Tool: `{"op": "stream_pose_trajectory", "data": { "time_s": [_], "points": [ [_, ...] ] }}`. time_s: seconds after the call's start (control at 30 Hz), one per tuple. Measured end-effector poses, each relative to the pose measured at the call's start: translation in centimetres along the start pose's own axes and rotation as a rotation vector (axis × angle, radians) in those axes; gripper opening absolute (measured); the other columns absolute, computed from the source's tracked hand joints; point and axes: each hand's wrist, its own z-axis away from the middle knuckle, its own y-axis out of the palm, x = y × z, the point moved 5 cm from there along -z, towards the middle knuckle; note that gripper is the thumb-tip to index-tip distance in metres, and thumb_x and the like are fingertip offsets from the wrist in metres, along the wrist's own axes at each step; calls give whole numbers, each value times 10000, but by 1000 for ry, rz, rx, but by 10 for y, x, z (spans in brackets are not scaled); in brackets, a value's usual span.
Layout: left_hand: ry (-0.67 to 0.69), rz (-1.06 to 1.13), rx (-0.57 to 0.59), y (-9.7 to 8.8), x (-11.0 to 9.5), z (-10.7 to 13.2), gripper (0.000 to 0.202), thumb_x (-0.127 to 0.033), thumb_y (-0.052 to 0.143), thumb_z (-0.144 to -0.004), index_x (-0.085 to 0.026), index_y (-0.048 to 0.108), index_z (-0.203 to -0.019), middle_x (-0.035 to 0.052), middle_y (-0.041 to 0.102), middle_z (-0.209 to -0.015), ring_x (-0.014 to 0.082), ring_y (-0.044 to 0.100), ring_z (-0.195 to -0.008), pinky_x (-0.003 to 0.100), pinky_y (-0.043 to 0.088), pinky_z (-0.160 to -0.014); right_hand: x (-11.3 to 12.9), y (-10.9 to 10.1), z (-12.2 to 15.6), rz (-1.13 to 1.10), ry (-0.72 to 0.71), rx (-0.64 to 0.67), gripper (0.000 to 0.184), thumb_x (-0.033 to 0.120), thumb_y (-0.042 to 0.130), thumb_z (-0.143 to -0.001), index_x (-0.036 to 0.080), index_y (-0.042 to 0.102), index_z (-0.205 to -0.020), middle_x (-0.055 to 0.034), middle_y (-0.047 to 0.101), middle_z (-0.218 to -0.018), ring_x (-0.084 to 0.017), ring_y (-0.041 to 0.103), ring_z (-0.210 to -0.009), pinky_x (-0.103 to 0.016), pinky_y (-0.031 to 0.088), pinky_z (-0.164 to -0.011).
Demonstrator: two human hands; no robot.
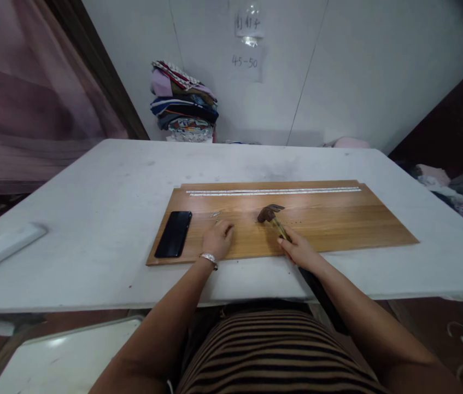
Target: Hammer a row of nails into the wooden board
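A claw hammer [280, 225] with a rusty head and a long handle, dark toward its lower end, is gripped in my right hand [297, 249]. Its head is over the middle of a brown wooden board [350, 224]. My left hand [217, 241], with a bracelet at the wrist, rests on the board with its fingers curled in. What those fingers hold, if anything, is hidden. Just beyond them lie a few small nails [215, 214]. Small dark marks [296, 222] dot the wood to the right of the hammer head.
A black phone [173, 234] lies on the board's left end. Two white measuring strips [274, 191] run along its far edge. The board lies on a white table [104, 219]. A white elongated object [5, 247] is at far left; folded clothes [184, 104] are stacked behind.
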Motion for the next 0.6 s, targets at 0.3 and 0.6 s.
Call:
{"op": "stream_pose_trajectory", "data": {
  "time_s": [0.3,0.6],
  "points": [
    [14,163,-58,8,0,-5,222,-131,633,-963,-230,829,-990,40,850,-1055,224,779,-1019,346,619,-936,3,-6,4,-81,67,-35,591,476,622,-877,189,623,-1394,86,492,-610,-117,425,-424,-244,346,-401],
    [127,165,-39,26,-64,-37,236,-91,661,-955,-229,853,-969,55,819,-1133,222,751,-1089,357,589,-1005,0,-20,17,-130,68,-78,686,515,621,-864,180,574,-1461,112,440,-580,-123,424,-419,-237,337,-395]
  ]
}}
